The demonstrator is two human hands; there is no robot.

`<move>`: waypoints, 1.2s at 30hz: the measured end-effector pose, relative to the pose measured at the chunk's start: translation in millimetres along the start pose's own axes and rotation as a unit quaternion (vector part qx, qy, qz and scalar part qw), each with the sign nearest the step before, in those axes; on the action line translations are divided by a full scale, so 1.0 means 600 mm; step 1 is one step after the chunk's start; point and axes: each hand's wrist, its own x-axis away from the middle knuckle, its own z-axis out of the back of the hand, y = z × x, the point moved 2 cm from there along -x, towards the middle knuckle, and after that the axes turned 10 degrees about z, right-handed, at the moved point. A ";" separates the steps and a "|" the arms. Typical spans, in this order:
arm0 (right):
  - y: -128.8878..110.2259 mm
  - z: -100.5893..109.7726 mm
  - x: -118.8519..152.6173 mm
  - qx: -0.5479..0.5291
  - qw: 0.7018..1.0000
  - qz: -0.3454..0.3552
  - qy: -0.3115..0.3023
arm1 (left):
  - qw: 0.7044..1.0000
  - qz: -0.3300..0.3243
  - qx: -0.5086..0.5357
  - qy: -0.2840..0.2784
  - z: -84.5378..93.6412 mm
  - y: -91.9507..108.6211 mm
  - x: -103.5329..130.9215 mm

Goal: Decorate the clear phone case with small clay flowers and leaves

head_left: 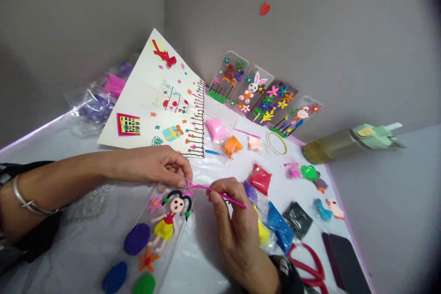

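A pink modelling tool [229,199] is pinched in my right hand [237,234], its thin tip touching a pink clay flower [188,188]. That flower sits at the upper end of a clear phone case [168,257]. My left hand [168,167] rests at the case's top edge, fingers curled and partly hidden; whether it grips the edge I cannot make out. On the case are a clay girl figure [168,220] with black pigtails, a second pink flower [155,204], an orange flower [149,260], and purple [137,239], blue [115,277] and green [144,284] clay pieces.
Several decorated phone cases [253,87] lean on the wall behind a patterned card [165,101]. Bagged clay, including a red packet [260,179], lies to the right. Red-handled scissors [312,266], a dark phone [346,262] and a bottle [334,144] are farther right.
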 end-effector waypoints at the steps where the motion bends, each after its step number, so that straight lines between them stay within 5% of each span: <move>1: 0.000 0.000 0.000 0.001 1.000 0.000 -0.002 | 1.000 -0.001 0.001 0.000 0.000 -0.001 0.000; 19: 0.002 -0.003 0.000 0.004 1.000 0.002 -0.031 | 1.000 0.008 -0.016 -0.003 0.003 -0.012 -0.004; 27: 0.007 0.011 0.006 -0.072 0.980 -0.144 0.120 | 1.000 -0.005 -0.001 -0.010 0.004 -0.014 -0.005; 36: -0.005 0.001 -0.005 -0.054 0.997 -0.043 0.041 | 1.000 -0.003 0.013 -0.020 0.005 -0.026 -0.012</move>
